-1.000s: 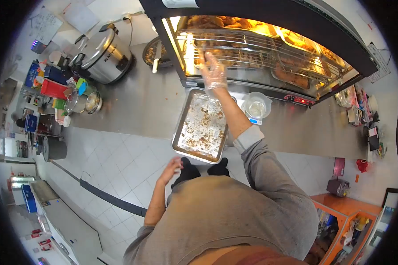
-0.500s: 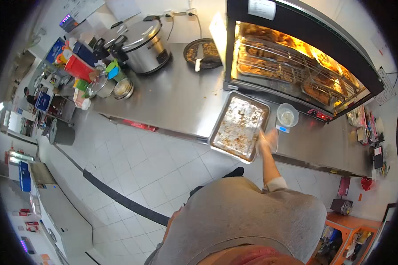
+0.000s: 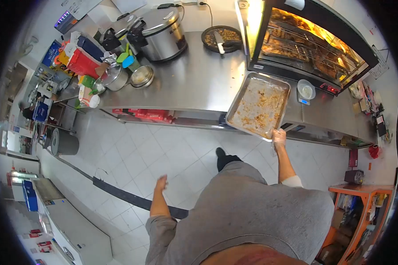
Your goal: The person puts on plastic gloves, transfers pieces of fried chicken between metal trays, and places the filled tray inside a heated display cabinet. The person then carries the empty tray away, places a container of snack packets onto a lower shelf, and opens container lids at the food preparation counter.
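Note:
A metal tray (image 3: 258, 105) with brown crumbs and grease on it lies tilted at the counter's front edge, its near corner sticking out over the floor. My right hand (image 3: 278, 138), in a clear plastic glove, is closed on that near corner. Over the floor tiles hangs my left hand (image 3: 162, 182), away from every object; it looks bare, with nothing in it and its fingers partly apart. Right of the tray, a clear plastic tub (image 3: 306, 89) rests on a small scale (image 3: 304, 101) with a blue display.
A lit glass warming cabinet (image 3: 305, 48) with food on racks stands behind the tray. Along the steel counter (image 3: 194, 84) are a black pan (image 3: 227, 37) with a knife, a large cooker (image 3: 161, 37) and metal pots (image 3: 115, 76). A grey bin (image 3: 65, 142) stands at the left.
My left hand has come into view over the floor. My right hand, blurred before, is now distinct at the tray's corner. The whole view has shifted, with the counter things further right.

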`<state>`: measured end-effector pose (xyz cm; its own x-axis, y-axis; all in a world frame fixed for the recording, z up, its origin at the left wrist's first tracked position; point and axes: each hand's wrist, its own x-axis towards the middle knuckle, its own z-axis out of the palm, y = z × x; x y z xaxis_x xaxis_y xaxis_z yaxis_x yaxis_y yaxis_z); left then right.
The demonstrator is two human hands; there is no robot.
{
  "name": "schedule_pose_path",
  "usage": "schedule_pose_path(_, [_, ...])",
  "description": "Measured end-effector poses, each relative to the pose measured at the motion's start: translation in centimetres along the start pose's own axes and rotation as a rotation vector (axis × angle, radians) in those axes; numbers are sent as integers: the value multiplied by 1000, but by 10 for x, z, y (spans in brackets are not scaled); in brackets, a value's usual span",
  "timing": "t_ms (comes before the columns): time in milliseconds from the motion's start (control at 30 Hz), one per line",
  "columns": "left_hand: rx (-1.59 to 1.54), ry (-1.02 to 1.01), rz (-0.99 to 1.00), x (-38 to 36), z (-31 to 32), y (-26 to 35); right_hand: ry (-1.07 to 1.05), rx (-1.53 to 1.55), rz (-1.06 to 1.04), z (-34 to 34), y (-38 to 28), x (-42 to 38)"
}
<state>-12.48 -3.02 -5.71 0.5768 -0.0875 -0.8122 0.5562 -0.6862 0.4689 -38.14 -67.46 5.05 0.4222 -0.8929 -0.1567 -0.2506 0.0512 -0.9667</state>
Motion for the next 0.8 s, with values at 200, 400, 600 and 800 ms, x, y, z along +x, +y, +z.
schedule_pose_path(200, [-63, 120, 426, 54, -137, 161, -155, -349, -106, 150, -88, -99])
schedule_pose_path(400, [-462, 119, 241, 61, -259, 47, -646, -141, -134, 451, -148, -149])
schedule_pose_path(600, [-1278, 718, -172, -64, -247, -274, -1037, 22, -168, 751, -192, -241])
schedule_pose_path(800, [-1676, 874, -594, -163, -179, -350, -1070, 9, 79, 972, -245, -378])
